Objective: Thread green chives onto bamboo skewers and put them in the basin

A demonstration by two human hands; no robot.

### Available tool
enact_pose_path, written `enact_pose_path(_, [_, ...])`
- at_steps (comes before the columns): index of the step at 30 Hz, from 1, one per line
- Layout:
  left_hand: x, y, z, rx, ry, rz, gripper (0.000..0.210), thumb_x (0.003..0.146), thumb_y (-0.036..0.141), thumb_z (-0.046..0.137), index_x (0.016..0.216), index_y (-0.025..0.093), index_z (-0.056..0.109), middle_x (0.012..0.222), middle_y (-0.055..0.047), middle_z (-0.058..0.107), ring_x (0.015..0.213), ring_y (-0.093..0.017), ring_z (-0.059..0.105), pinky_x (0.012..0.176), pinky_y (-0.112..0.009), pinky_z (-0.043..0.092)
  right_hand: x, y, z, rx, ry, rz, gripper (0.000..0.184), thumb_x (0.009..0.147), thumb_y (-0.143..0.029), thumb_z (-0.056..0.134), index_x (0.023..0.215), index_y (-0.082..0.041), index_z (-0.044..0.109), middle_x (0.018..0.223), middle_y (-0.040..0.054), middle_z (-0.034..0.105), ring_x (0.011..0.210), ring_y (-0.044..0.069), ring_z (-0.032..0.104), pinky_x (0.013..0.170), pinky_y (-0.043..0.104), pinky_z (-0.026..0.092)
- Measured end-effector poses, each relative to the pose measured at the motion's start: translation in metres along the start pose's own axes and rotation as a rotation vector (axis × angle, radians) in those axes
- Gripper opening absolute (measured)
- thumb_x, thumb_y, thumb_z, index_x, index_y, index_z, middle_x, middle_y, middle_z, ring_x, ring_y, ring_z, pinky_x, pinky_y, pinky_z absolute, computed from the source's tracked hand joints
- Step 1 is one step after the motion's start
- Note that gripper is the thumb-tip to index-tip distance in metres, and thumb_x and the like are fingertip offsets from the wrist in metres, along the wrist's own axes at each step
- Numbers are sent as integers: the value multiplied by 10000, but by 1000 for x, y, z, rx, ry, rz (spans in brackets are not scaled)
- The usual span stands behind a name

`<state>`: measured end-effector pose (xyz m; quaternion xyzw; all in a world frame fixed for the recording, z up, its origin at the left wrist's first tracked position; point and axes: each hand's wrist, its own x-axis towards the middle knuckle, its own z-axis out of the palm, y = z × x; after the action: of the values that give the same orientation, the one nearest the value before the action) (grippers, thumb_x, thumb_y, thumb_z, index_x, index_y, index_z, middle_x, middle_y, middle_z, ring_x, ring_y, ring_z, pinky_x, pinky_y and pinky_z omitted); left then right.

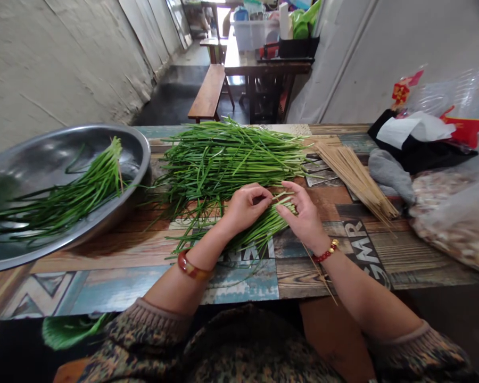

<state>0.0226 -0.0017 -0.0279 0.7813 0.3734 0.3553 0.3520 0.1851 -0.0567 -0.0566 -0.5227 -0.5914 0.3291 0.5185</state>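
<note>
A small bunch of green chives [263, 226] lies in front of me, pale stalk ends to the right. My left hand [247, 207] is closed in a pinch at those ends, on a thin brown strand that looks like a bamboo skewer. My right hand [303, 215] curls around the stalk ends from the other side, thumb and forefinger astride them. Below my right wrist, thin loose skewers [321, 275] stick out toward the table's front edge. Just beyond my hands lies a large heap of chives [231, 154].
A steel basin [143, 154] at left holds chives with a skewer across their stalks. Bamboo skewers [355, 181] lie fanned out at right, beside a grey cloth-like bundle [389, 173] and a clear bag of pale pieces [451, 218]. A bench [209, 90] stands beyond the table.
</note>
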Motion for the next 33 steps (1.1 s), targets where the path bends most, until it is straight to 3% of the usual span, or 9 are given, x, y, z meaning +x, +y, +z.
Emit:
enact_pose_path(4, [-1,1,1,-42,-1,-42,127,803,159,566,771,130,685,749,-32,668,705,-125,578,664,-226,433,0,0,-2,-60,-8,-15,409,797,-254,617,1195,-222,534,1170,75,635,946,189,636,878,346,503])
enact_pose_path(19, [-2,2,4,-48,56,-35,128,795,170,580,748,136,695,728,-33,663,686,-123,584,658,-235,438,-1,1,-1,-66,-32,12,305,787,-266,616,1076,-210,535,986,49,652,846,178,626,798,325,496])
enact_pose_path(33, [-1,3,5,-7,93,-47,132,795,159,562,732,135,675,728,-34,674,691,-128,595,654,-234,437,-3,-6,-4,-159,-70,-2,352,799,-238,588,1150,-212,568,974,44,673,840,189,629,826,341,488])
